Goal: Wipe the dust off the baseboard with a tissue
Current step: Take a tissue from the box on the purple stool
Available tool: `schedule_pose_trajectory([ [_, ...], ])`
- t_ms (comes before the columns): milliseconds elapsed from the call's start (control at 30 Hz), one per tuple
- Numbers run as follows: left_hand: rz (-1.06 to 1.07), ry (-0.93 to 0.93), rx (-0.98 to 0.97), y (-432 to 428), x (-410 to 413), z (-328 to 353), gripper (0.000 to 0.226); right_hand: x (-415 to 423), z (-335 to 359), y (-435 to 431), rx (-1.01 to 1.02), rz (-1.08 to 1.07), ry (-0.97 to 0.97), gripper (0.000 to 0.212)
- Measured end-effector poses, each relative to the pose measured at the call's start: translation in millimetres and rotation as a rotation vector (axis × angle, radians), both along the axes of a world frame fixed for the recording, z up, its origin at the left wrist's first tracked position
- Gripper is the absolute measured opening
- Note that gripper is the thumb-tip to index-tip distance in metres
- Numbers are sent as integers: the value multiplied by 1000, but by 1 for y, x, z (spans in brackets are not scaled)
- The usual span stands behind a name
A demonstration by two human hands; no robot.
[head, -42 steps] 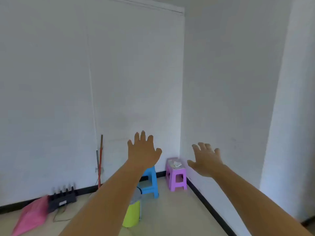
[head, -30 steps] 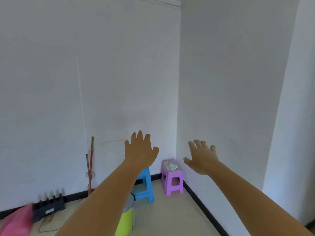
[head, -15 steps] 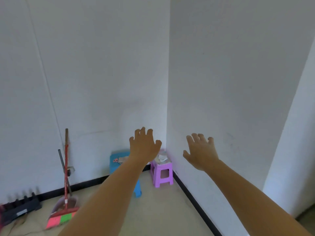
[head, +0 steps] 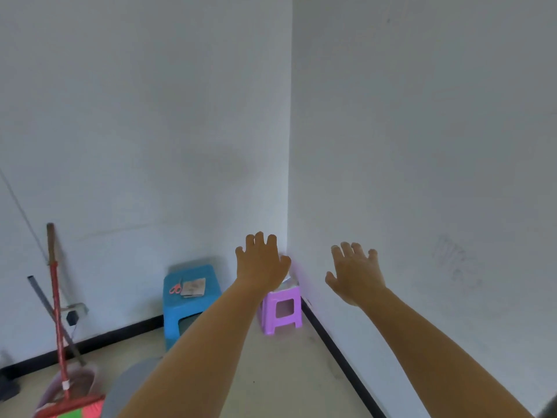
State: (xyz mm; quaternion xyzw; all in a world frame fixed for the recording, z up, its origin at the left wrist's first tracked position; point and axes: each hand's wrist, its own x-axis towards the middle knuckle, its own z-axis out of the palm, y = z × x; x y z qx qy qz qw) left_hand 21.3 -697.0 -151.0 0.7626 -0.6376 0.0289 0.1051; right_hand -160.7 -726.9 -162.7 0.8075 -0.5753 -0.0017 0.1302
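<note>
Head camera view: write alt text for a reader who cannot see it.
The left hand and right hand reach forward, open and empty, toward a white room corner. A blue stool and a purple stool stand by the black baseboard.

The floor [head: 286,372] bears a blue stool [head: 190,300], purple stool [head: 281,315] and broom [head: 58,312].

In corner, beside baseboard [head: 337,348]: smaller stool [head: 281,312], tissue [head: 291,283] on top. Just left: larger stool [head: 180,309], carrying scissors [head: 175,289] and folded paper [head: 194,288]. Far left: broom [head: 57,312] leaning on wall [head: 120,146], dustpan [head: 78,384] at foot.
</note>
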Motion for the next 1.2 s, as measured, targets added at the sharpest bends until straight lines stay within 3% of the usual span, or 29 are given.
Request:
schedule_pose_trajectory([
  [400,-45,119,268,-226,46,-104,55,77,-98,-229,333,-16,-21,54],
  [700,112,219,419,-437,123,-203,46,145,-207,-454,550,54,-14,53],
  [900,199,321,616,-560,163,-299,44,170,-314,-581,747,-6,9,54],
  [1200,147,455,701,-673,202,-492,43,213,-496,-694,933,-127,-78,55],
])
